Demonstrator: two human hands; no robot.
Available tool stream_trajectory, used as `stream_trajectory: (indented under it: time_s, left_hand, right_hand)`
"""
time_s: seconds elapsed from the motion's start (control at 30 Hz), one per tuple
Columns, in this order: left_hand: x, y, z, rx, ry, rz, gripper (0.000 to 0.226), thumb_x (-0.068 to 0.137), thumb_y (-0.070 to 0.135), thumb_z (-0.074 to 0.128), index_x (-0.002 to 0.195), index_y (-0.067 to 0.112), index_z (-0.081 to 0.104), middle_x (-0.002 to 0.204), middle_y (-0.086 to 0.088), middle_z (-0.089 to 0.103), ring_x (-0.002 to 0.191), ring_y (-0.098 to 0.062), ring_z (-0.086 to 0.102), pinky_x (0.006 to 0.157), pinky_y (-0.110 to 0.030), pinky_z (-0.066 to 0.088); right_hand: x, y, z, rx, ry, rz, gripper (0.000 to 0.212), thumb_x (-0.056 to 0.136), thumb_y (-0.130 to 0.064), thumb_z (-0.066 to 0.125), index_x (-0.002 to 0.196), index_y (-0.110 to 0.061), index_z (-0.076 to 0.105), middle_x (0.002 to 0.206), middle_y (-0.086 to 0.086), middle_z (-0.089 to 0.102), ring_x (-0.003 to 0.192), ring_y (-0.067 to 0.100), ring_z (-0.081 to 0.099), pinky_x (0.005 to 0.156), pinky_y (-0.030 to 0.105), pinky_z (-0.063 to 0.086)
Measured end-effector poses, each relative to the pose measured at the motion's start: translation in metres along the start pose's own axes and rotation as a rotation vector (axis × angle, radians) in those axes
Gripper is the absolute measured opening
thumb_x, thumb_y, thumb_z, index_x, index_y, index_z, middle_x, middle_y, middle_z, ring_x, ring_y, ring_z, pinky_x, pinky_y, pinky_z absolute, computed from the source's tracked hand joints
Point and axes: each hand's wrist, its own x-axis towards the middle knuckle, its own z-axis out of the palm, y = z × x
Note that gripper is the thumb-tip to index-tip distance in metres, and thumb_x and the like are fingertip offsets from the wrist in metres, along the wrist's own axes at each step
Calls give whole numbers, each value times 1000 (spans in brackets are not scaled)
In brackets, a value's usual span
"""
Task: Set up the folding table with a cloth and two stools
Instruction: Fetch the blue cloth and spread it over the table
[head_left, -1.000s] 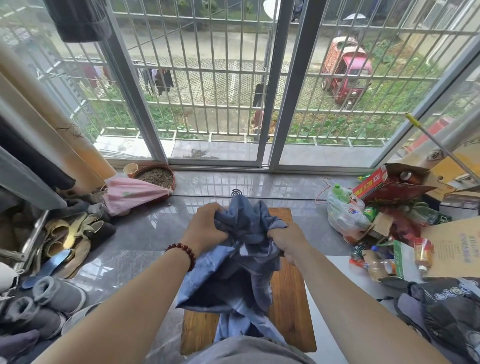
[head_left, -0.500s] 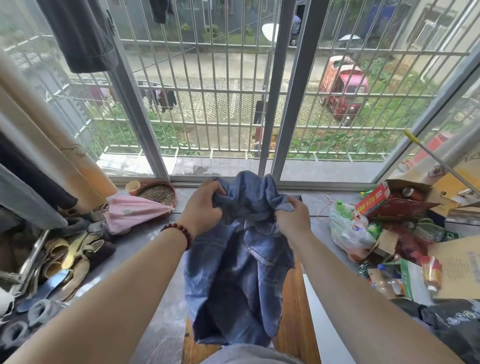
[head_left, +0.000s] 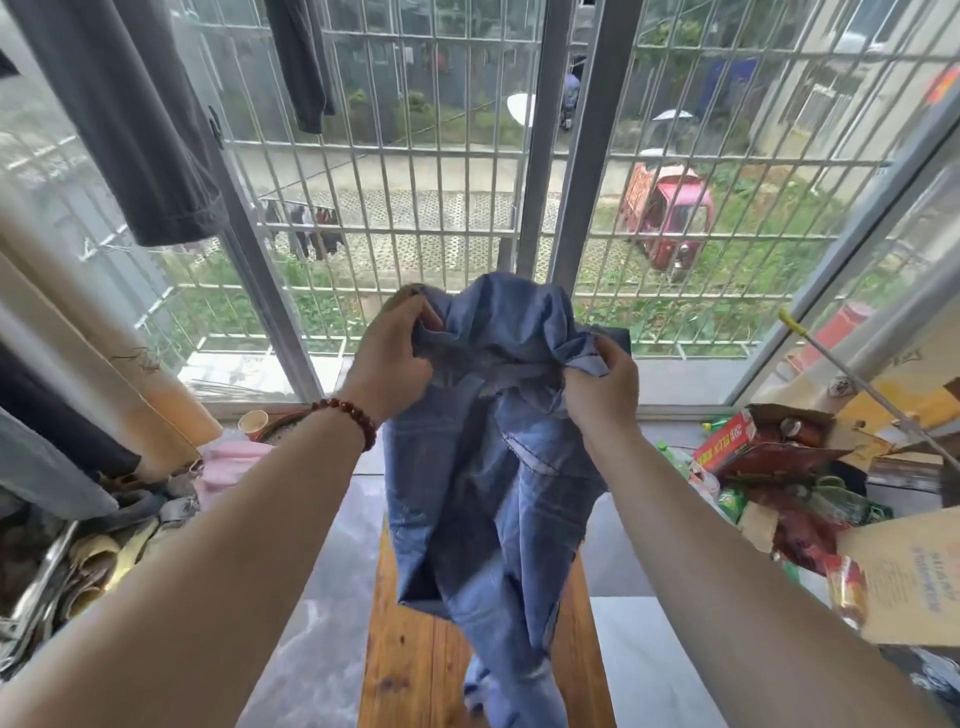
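A crumpled blue cloth (head_left: 488, 493) hangs in front of me at chest height. My left hand (head_left: 390, 358), with a bead bracelet on its wrist, grips the cloth's bunched top on the left. My right hand (head_left: 602, 387) pinches a folded edge of it on the right. The cloth's lower part drapes down over the small wooden table (head_left: 410, 649), whose top shows on both sides of the fabric. No stool is in view.
Barred windows (head_left: 415, 218) fill the wall ahead. Dark clothes (head_left: 135, 130) hang at upper left. Shoes on a rack (head_left: 78, 561) and a pink bundle (head_left: 228, 462) lie left; bags, bottles and cardboard boxes (head_left: 769, 457) are piled on the right. Grey tiled floor (head_left: 306, 623) surrounds the table.
Both hands have lifted the cloth from just above the table to chest height, and it has unfurled and now hangs longer. The view has tilted upward.
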Motion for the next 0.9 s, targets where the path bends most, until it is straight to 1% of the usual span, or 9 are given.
stream_trajectory:
  time_s: [0.07,0.13,0.3,0.43,0.53,0.67,0.77,0.8,0.9]
  left_hand:
    - [13,12,-8,-11,55,60,33,65,-17,57,74,14,48,83,13,42,67,-3,41,58,-9,33]
    - [22,20,-14,-24,124,140,31,64,-15,56,73,13,48,83,16,40,67,-7,37,59,-9,33]
    - [13,15,-13,-27,189,223,22,65,-17,53,70,4,47,84,0,43,71,-14,39,59,-15,32]
    - [-26,-16,4,-46,129,121,25,66,-18,57,69,6,48,84,-1,46,70,-12,40,61,-15,33]
    - [-62,-43,17,-64,50,-10,30,65,-18,58,69,11,49,79,3,46,71,-15,44,62,-20,36]
    - [-108,-74,31,-32,-46,-186,39,63,-15,55,67,23,47,77,12,48,71,-12,46,62,-14,34]
    - [-138,-95,44,-31,-127,-305,47,66,-16,52,70,31,47,79,11,51,74,-4,48,61,-7,33]
    - [-147,-101,48,-31,-154,-347,42,68,-14,52,72,28,50,80,9,54,75,-5,50,61,-6,35]
    - [-174,-113,61,-15,-222,-463,24,74,-4,56,85,17,56,83,0,60,78,-16,57,64,-21,42]
  right_hand:
    - [8,-21,-4,29,42,-80,20,85,-5,50,88,-16,67,80,2,63,72,15,54,63,25,43]
    - [12,-35,-7,70,67,-146,20,86,-4,51,85,-17,65,72,-4,60,65,8,51,59,19,41]
    - [-2,-29,-9,55,66,-166,19,87,-2,52,92,-12,67,69,-9,57,54,-7,48,51,7,37]
    - [-26,9,-7,-42,30,-20,23,87,-7,56,108,-12,67,87,-3,61,75,9,55,58,14,40]
    - [-46,45,-8,-116,-38,108,24,87,-9,59,109,-12,66,87,-1,59,82,19,56,62,19,40]
    - [-62,88,-6,-329,-130,225,25,86,-13,63,110,-8,64,105,8,63,96,27,57,82,33,44]
    - [-72,113,-2,-464,-298,206,6,92,-11,56,87,-9,59,100,15,63,96,28,58,80,32,41]
    - [-76,122,-1,-521,-342,220,13,93,-14,54,80,-13,55,97,16,64,94,29,58,77,30,40]
    - [-89,156,-1,-545,-430,276,18,95,-22,52,77,-22,51,97,14,66,97,31,61,81,35,46]
